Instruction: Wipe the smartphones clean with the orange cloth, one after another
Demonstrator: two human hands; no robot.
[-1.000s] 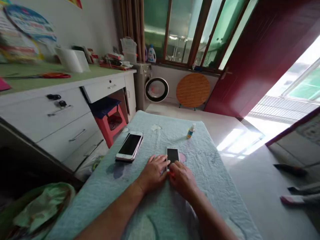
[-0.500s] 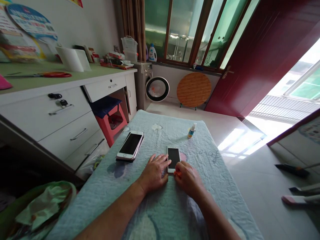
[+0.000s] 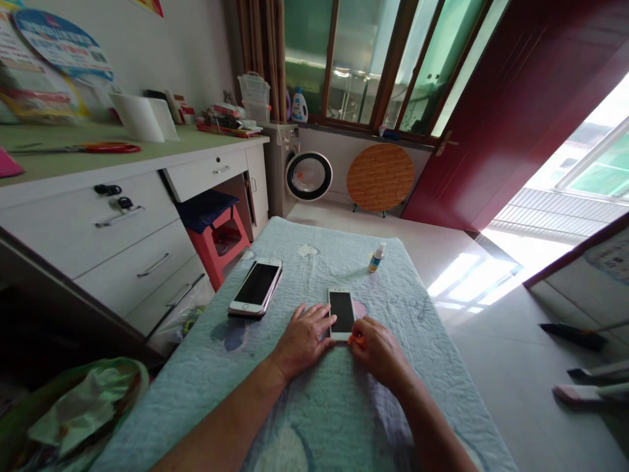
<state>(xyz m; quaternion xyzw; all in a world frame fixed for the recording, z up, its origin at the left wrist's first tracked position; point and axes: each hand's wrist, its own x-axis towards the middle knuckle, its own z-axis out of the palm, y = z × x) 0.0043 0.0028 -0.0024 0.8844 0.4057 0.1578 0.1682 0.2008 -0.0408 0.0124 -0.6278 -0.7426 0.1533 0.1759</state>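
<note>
A white smartphone (image 3: 341,313) with a dark screen lies face up on the cloth-covered table. My left hand (image 3: 307,334) rests flat with its fingers apart, fingertips on the phone's left edge and thumb near its lower edge. At the phone's lower right corner, my right hand (image 3: 377,347) is closed around a small orange piece (image 3: 357,340). Most of that piece is hidden by the fingers, so its kind cannot be made out. Further left, a larger white phone (image 3: 256,286) lies on top of another flat phone-like thing. A small spray bottle (image 3: 377,257) stands upright beyond the phone.
A pale blue quilted cloth (image 3: 314,426) covers the table. Along the left runs a desk with drawers (image 3: 142,242), with a red stool (image 3: 223,242) tucked under it. A bin (image 3: 140,387) is at lower left. A washing machine (image 3: 281,157) with its door open stands behind.
My right hand has slid a little to the right with the orange piece, off the screen to the phone's lower right corner. My left hand has hardly moved.
</note>
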